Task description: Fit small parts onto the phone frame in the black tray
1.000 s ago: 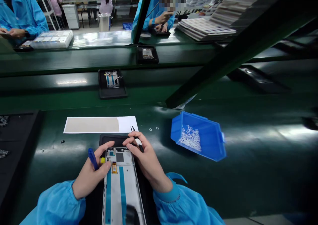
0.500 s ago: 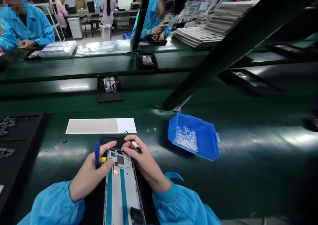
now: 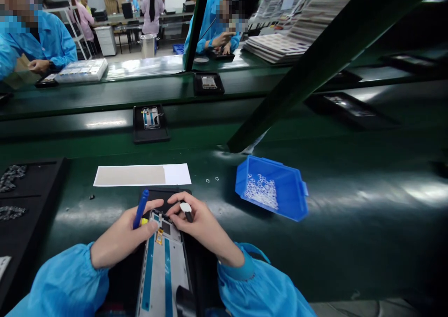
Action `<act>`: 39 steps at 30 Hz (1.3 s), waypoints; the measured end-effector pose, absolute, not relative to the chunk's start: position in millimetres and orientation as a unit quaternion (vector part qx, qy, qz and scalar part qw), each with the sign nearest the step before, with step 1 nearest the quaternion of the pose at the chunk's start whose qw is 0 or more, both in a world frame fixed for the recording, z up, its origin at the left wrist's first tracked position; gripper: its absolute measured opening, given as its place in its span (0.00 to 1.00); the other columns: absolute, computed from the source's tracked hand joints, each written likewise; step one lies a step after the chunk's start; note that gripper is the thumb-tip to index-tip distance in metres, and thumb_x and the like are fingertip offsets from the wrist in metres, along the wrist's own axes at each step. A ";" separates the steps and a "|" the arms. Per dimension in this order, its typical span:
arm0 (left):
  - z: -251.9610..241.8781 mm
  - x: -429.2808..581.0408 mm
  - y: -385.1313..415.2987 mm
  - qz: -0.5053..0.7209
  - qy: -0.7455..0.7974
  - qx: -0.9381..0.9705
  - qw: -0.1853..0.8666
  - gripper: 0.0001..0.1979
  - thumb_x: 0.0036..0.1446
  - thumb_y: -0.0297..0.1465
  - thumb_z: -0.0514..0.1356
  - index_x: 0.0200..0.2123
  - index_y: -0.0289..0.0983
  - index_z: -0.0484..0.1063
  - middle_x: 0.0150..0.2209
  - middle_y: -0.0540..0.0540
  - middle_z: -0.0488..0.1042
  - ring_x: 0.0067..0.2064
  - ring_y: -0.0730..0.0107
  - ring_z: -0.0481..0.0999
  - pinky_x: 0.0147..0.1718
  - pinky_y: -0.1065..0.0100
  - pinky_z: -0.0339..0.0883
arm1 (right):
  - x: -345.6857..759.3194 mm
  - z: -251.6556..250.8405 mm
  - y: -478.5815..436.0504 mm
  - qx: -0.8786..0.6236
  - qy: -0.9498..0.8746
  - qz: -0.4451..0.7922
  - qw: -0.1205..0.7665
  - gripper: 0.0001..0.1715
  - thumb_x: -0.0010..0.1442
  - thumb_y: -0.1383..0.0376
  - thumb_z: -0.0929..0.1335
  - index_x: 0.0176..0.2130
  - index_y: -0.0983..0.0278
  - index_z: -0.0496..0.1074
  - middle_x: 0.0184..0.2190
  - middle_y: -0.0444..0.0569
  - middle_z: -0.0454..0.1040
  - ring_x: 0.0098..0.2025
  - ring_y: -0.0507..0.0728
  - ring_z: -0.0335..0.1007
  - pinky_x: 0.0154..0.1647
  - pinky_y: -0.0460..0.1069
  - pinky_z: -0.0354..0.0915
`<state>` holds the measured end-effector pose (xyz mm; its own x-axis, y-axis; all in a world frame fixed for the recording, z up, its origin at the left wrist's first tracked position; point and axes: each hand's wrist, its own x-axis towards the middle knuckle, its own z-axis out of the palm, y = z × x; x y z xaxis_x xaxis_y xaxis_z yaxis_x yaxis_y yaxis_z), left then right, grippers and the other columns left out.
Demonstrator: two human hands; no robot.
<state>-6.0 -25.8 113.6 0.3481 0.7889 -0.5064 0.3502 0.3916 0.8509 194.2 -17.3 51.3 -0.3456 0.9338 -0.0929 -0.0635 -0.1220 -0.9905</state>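
Phone frame lying in a black fixture tray on the green bench, long axis running away from the worker, its top end pointing toward the white paper sheet. Left hand is closed around a blue pen-like tool, thumb pressing the frame's top corner. Right hand pinches black tweezers at that same end — apparently the part-seating step; the next move calls for fine, steady tip placement. Blue parts bin sits right of the frame.
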 end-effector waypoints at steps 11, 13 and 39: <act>124.0 -2.3 -20.3 0.119 0.482 0.616 0.612 0.30 0.57 0.36 0.55 0.62 0.34 0.63 0.50 0.43 0.74 0.57 0.53 0.69 0.54 0.60 0.65 | 192.8 55.7 -22.7 -0.382 -0.683 0.482 0.394 0.10 0.51 0.71 0.64 0.37 0.62 0.67 0.28 0.40 0.71 0.27 0.50 0.65 0.27 0.42 0.61; 124.4 -2.1 -19.9 0.116 0.482 0.620 0.608 0.29 0.56 0.36 0.55 0.61 0.33 0.64 0.48 0.44 0.75 0.55 0.53 0.70 0.52 0.61 0.66 | 192.6 56.5 -22.9 -0.380 -0.691 0.470 0.397 0.10 0.51 0.72 0.63 0.36 0.62 0.67 0.28 0.40 0.70 0.27 0.50 0.65 0.27 0.42 0.60; 114.8 -10.6 -31.1 0.115 0.512 0.639 0.562 0.34 0.57 0.35 0.56 0.67 0.38 0.55 0.39 0.47 0.76 0.37 0.66 0.73 0.38 0.70 0.68 | 197.8 58.5 -24.4 -0.386 -0.626 0.538 0.411 0.10 0.59 0.65 0.69 0.43 0.62 0.67 0.36 0.46 0.74 0.34 0.53 0.71 0.34 0.46 0.65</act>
<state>-10.6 -31.1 114.8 0.4489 0.7846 -0.4277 0.5253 0.1555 0.8366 197.8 -24.4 58.5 -0.3629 0.9265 0.0993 0.0415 0.1226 -0.9916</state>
